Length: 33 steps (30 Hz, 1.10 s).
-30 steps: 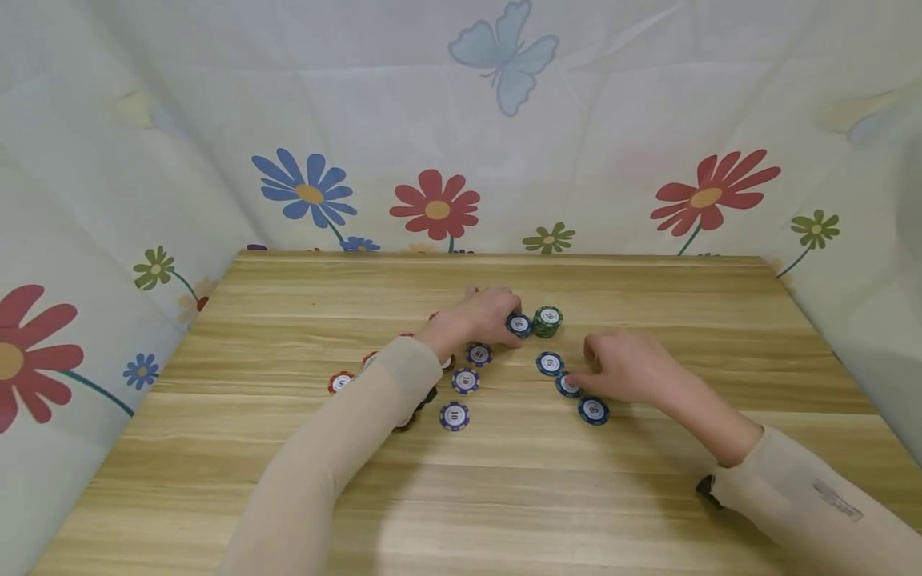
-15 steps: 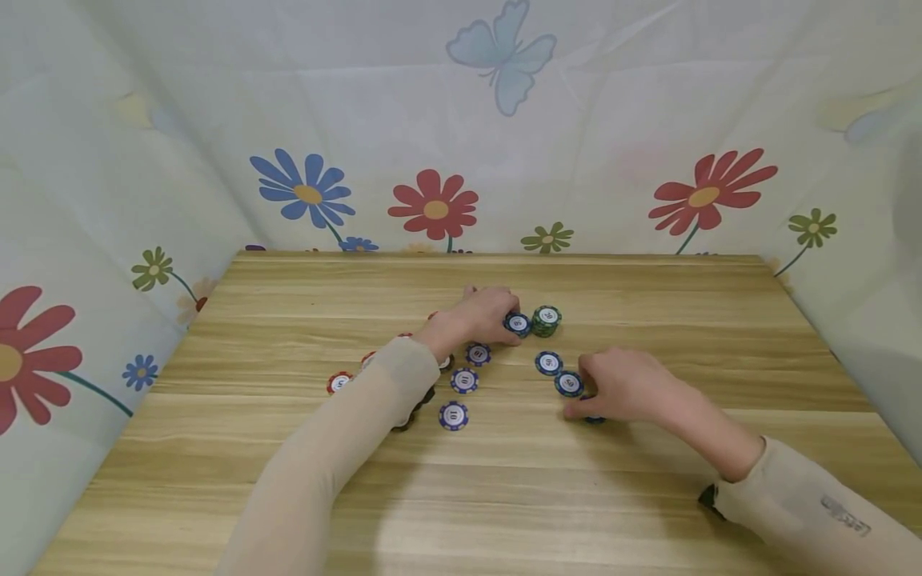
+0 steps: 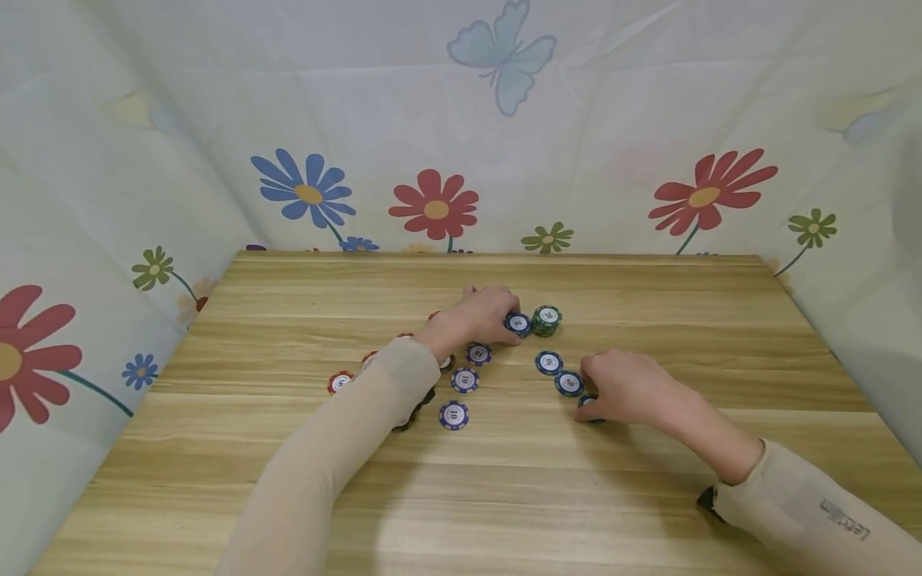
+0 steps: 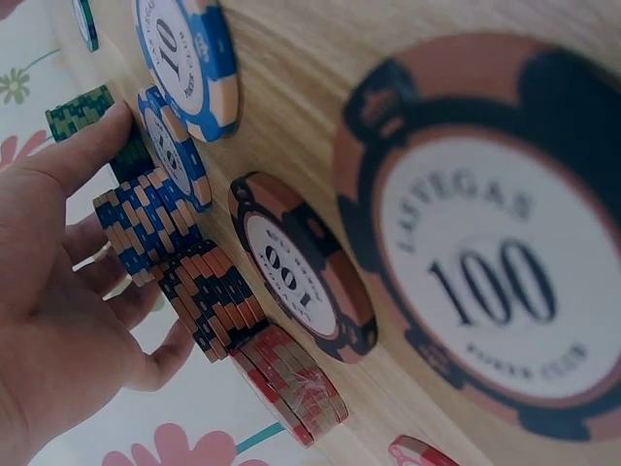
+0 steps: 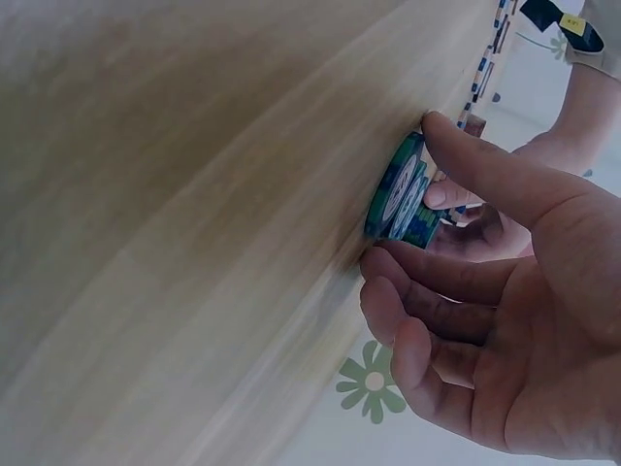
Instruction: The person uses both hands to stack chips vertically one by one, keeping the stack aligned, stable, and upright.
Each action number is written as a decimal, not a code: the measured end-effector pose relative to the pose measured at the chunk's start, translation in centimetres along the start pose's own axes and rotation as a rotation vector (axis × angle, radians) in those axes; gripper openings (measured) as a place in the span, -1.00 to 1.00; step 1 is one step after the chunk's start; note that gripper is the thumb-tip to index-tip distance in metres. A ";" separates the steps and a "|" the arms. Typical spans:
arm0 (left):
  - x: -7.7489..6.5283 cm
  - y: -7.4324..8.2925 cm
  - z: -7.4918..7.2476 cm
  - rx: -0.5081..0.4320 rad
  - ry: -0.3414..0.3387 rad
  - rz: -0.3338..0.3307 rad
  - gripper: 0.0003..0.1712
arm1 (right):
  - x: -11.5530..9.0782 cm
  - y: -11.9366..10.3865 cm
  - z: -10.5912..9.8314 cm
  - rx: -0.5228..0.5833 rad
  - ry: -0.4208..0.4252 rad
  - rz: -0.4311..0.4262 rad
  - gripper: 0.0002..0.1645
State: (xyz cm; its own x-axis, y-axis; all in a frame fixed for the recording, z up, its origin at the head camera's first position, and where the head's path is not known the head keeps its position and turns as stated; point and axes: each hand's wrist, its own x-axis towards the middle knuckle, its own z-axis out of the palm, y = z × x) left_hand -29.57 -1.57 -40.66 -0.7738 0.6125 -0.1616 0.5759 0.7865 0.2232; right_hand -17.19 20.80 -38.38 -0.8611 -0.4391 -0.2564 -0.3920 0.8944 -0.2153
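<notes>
Where flowered cloth [image 3: 612,112] backs streaked wood [image 3: 504,496], the left hand [image 3: 484,310] grips stacked chips [image 3: 518,323], the right hand [image 3: 628,384] one chip [image 5: 391,184].

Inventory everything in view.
Table: 1, brown, beneath chips
Floral cloth: count unclear, white, behind
Poker chip stack: 1, green, rear
Held stack: 1, teal, beside green
Other stacks: 3, blue, black-brown, red, leftward
Loose 10 chips: 3, blue, centre
Loose 100 chips: 2+, black-brown, left-centre
Loose 5 chips: 3+, red, left
Loose teal chips: 3, teal, right
Wrist devices: 2, black, cuffs
Sleeves: 2, beige, forearms
Left hand: 1, holding stack
Right hand: 1, pinching chip
</notes>
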 end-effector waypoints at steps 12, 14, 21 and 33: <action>0.0 0.1 0.1 -0.002 -0.003 -0.005 -0.46 | -0.4 0.1 -0.3 -0.004 -0.080 -0.012 -0.63; 0.1 0.1 0.1 -0.004 0.000 -0.007 -0.46 | -0.5 0.2 -0.4 0.000 -0.086 -0.021 -0.66; 0.1 0.1 0.2 -0.016 0.003 -0.020 -0.48 | -0.4 0.4 -0.4 -0.021 -0.071 -0.035 -0.69; -0.1 0.3 -0.2 -0.023 -0.004 -0.024 -0.48 | -0.6 0.5 -0.7 -0.010 -0.063 -0.037 -0.71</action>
State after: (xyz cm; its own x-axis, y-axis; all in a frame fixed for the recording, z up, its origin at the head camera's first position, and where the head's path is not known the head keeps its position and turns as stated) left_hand -29.35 -1.41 -40.34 -0.7862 0.5939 -0.1708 0.5510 0.7988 0.2415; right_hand -17.07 21.61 -37.66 -0.8237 -0.4765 -0.3073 -0.4270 0.8779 -0.2167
